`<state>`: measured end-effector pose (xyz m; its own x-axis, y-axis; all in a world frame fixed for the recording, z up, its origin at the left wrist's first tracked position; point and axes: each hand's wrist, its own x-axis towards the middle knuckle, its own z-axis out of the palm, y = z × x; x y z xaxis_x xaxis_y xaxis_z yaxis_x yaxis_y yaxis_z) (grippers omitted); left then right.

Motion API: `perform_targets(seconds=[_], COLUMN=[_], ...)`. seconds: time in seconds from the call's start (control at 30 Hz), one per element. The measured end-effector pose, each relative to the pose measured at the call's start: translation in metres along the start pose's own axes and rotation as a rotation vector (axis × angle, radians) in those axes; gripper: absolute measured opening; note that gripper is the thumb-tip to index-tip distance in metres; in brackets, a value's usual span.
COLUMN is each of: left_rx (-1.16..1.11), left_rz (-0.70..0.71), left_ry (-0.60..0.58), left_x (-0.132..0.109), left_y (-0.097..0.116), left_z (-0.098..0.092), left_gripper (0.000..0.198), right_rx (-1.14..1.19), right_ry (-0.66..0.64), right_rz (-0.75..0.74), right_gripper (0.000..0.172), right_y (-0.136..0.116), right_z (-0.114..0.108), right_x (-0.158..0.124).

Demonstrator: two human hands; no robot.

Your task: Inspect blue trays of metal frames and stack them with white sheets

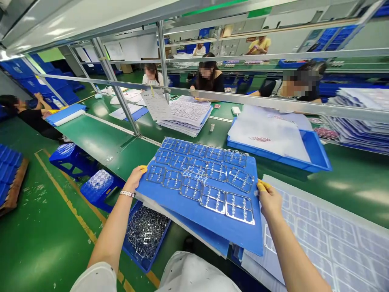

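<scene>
A blue board [174,205] is held between my two hands, tilted slightly over the near edge of the bench. Rows of thin, shiny metal frames [240,207] with cross bars lie on it. My left hand [136,178], with yellow finger covers, is closed on the board's left edge. Gripping the right edge is my right hand [269,198], also with yellow finger covers. Other sheets show beneath the board. To the right, beside my right forearm, a translucent white sheet [377,227] covers more frames on the bench.
A blue bin [145,265] full of shiny metal pieces stands low at left. Blue stools [99,186] are beside the green bench [100,138]. A blue tray [320,152] with white sheets and a paper stack [188,111] lie beyond. A metal rail [194,92] crosses ahead; several people sit behind.
</scene>
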<state>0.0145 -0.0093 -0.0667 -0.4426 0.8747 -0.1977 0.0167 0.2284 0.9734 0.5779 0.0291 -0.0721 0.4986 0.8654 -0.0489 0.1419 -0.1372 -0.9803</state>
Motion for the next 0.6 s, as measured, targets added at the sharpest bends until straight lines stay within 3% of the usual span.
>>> perform_targets(seconds=[0.13, 0.23, 0.37, 0.5, 0.6], left_rx=[-0.082, -0.129, -0.162, -0.177, -0.171], left_rz=[-0.087, -0.126, -0.166, -0.178, -0.179], left_ry=[-0.023, -0.012, 0.041, 0.097, 0.116], left_x=[-0.004, -0.003, 0.002, 0.005, 0.006], left_y=[-0.010, -0.015, -0.016, -0.011, -0.009], left_z=[-0.004, -0.007, -0.013, -0.018, -0.023], left_gripper=[0.040, 0.034, 0.022, 0.024, 0.025], right_rx=[0.083, 0.100, 0.095, 0.098, 0.123], right_ry=[-0.059, -0.077, -0.109, -0.146, -0.154], right_rz=[0.085, 0.092, 0.087, 0.079, 0.121], right_gripper=[0.057, 0.055, 0.043, 0.025, 0.025], right_y=[-0.006, -0.004, -0.002, -0.004, -0.005], right_z=[0.007, 0.009, 0.011, 0.017, 0.024], right_x=[-0.005, -0.005, -0.006, -0.008, -0.010])
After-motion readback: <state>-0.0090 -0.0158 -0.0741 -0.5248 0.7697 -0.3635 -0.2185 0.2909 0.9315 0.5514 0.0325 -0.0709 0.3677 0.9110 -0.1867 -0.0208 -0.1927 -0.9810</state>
